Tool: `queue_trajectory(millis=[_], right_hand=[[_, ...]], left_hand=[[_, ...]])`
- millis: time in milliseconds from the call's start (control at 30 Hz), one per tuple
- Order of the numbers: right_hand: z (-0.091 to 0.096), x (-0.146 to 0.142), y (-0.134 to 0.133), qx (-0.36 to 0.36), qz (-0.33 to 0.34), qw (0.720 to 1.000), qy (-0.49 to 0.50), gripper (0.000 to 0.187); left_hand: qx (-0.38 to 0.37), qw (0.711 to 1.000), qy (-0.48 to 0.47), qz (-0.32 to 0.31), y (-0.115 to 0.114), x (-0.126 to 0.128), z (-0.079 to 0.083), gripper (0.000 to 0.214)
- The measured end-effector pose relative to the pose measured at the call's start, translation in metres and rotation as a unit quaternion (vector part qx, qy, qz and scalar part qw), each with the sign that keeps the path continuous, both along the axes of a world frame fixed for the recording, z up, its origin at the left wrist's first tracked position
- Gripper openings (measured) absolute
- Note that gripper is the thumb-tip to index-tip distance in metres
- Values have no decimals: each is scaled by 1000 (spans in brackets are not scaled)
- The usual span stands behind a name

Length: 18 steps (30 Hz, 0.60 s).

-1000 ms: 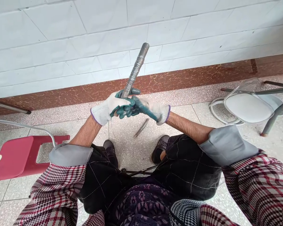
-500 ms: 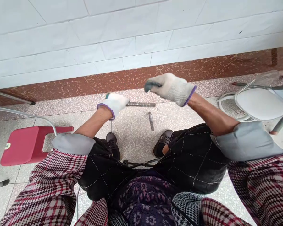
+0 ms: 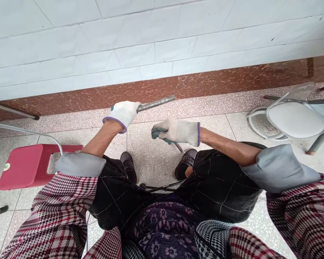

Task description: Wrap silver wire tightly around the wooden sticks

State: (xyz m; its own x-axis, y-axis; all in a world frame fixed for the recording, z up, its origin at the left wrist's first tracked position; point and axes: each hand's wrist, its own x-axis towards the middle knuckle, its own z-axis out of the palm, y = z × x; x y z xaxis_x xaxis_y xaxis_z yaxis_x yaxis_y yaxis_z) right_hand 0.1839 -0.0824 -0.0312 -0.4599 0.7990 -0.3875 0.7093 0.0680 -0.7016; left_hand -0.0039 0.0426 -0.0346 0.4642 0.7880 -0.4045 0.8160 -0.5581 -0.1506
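I sit above a speckled tile floor, both hands in white gloves with teal palms. My left hand (image 3: 122, 113) is wrapped round the end of a grey metal rod (image 3: 155, 103) wound with wire, which points right and slightly up in front of the brown skirting. Lower and to the right, my right hand (image 3: 175, 130) is curled over a short grey metal piece (image 3: 179, 147) near the floor, just beyond my right shoe (image 3: 185, 163). Only the piece's lower end shows below the glove.
A red plastic stool (image 3: 24, 165) stands at the left with a thin metal tube (image 3: 27, 133) curving over it. A white padded chair (image 3: 294, 118) with a grey frame is at the right. A white tiled wall (image 3: 151, 39) rises ahead. My left shoe (image 3: 128, 163) rests on the floor.
My right hand has let go of the rod, swung up and right, then dropped to the short piece on the floor. My left hand tipped the rod from upright to nearly level.
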Motion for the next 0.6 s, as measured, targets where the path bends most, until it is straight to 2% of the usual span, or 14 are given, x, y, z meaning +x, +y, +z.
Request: queue_trajectory(millis=[67,133,200,300,367,467,533,600], right_hand=[[17,9,7,53,-55,997,3,25],[24,29,22,120,-125,985,2,27],[19,53,41,165,-170,972,-8,27],[-8,78,60,180,-209,960,-45,32],[-30,81,62,116,-191,972,-67,35],[-53,60,47,68,-140,986,-66,32],[-58,36,29,63,-84,994,-42,31],[-53,12,10,75,-33,997,-2,30]], left_hand=[[20,998,52,-8,2,-1,-5,44],[-1,997,71,-37,-3,2,-8,43],[-44,998,24,-36,-13,6,-8,37],[-102,991,-81,15,-30,10,1,29],[-117,985,-126,32,-36,10,10,33],[-127,974,-179,49,-34,7,22,45],[-127,963,-228,62,-25,4,22,47],[-90,970,-218,65,-13,2,16,40]])
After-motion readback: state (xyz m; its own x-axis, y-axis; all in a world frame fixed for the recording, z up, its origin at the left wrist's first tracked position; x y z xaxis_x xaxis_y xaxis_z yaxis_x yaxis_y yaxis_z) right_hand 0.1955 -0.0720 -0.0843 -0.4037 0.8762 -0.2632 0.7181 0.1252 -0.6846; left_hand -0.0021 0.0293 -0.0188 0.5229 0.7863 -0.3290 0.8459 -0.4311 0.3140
